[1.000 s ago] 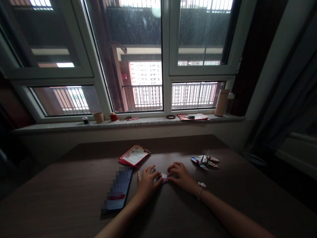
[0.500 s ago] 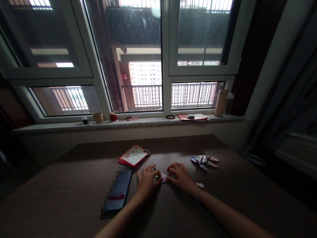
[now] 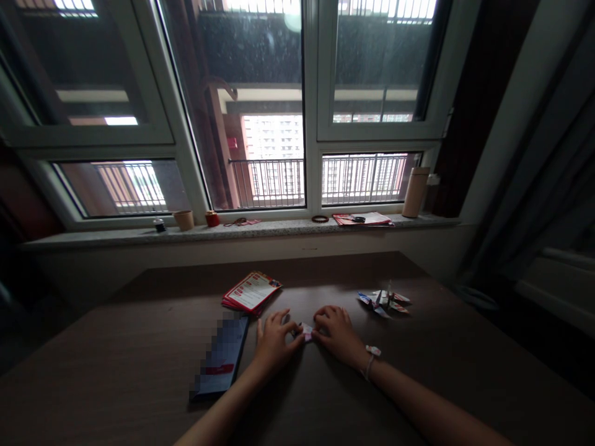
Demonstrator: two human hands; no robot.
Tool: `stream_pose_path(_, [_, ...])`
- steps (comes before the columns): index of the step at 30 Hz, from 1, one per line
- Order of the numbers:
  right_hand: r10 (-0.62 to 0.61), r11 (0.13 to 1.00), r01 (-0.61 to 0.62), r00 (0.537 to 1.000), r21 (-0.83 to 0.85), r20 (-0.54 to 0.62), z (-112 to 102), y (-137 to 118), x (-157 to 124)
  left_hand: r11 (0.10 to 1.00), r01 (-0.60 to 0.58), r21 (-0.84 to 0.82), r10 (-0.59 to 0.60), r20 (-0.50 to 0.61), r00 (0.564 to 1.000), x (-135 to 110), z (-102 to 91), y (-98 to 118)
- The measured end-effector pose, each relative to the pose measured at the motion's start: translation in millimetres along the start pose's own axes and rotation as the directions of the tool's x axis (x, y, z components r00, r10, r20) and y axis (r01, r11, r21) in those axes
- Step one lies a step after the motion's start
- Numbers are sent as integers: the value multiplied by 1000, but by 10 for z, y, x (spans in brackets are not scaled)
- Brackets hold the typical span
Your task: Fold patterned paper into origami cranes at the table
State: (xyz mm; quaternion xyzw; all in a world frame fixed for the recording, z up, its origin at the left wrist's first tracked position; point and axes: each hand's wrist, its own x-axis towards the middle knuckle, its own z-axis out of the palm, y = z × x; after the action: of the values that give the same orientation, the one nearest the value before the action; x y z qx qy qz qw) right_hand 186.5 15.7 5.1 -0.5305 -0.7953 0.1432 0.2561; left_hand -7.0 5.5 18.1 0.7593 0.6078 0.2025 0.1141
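A small piece of folded paper (image 3: pixel 307 332), white with pink, lies on the table between my two hands. My left hand (image 3: pixel 277 339) pinches its left side between thumb and index finger, with the other fingers spread. From the other side my right hand (image 3: pixel 338 334) has its thumb and bent fingertips on the paper's right edge. A bracelet circles my right wrist. Part of the paper is hidden behind the fingertips, so its exact folds cannot be made out.
A stack of red-edged cards (image 3: pixel 253 292) and a dark phone (image 3: pixel 225 359) lie left of my hands. Folded paper cranes (image 3: pixel 383 302) stand to the right. The windowsill holds a paper cup (image 3: pixel 184 220), a tall bottle (image 3: pixel 415 193) and scissors (image 3: pixel 357 219) on papers.
Both hands have stayed in nearly the same place, with slight shifts of the fingers and right wrist. A bit more of the folded paper shows between them.
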Motion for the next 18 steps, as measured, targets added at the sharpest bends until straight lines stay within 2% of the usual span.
stream_pose_path(18, [-13, 999, 12, 1000, -47, -21, 20, -33, -1, 999, 37, 22, -37, 0, 999, 35, 3, 17])
